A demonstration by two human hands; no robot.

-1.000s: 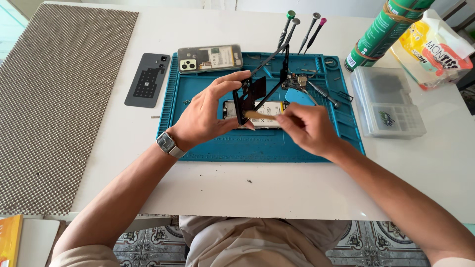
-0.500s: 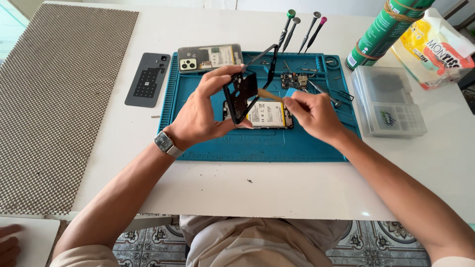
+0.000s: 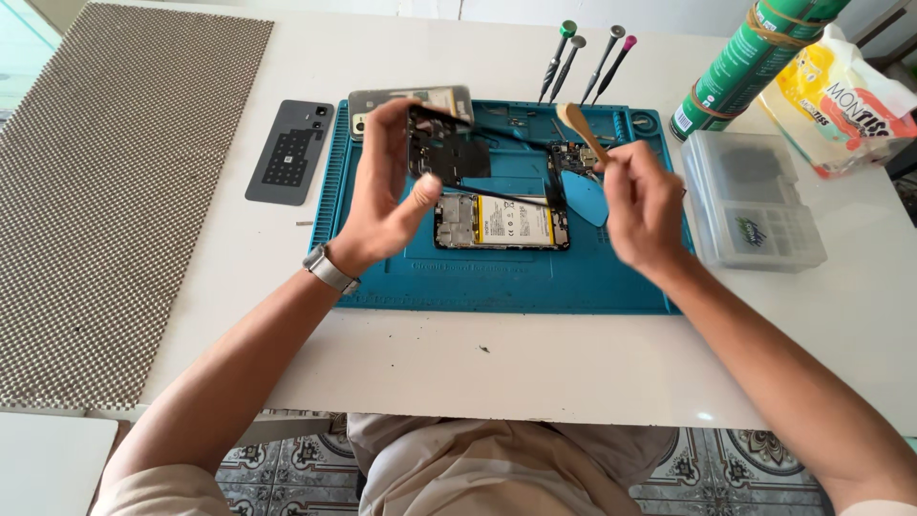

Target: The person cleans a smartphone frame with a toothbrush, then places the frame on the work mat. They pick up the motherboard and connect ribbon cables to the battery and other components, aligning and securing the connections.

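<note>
Head view | left hand (image 3: 382,205) raised black frame (image 3: 447,151) higher | right hand (image 3: 642,205) lifted spudger (image 3: 579,122)

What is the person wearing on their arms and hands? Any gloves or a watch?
No gloves: both the left hand and the right hand are bare, and so are the forearms. The left wrist wears a wristwatch with a silvery metal band. Short light beige sleeves show near the bottom corners. No rings can be made out.

I see a crinkled yellow-and-white plastic snack bag (image 3: 845,100) at the desk's far right corner, just beside a green labelled cylindrical can (image 3: 740,67).
</note>
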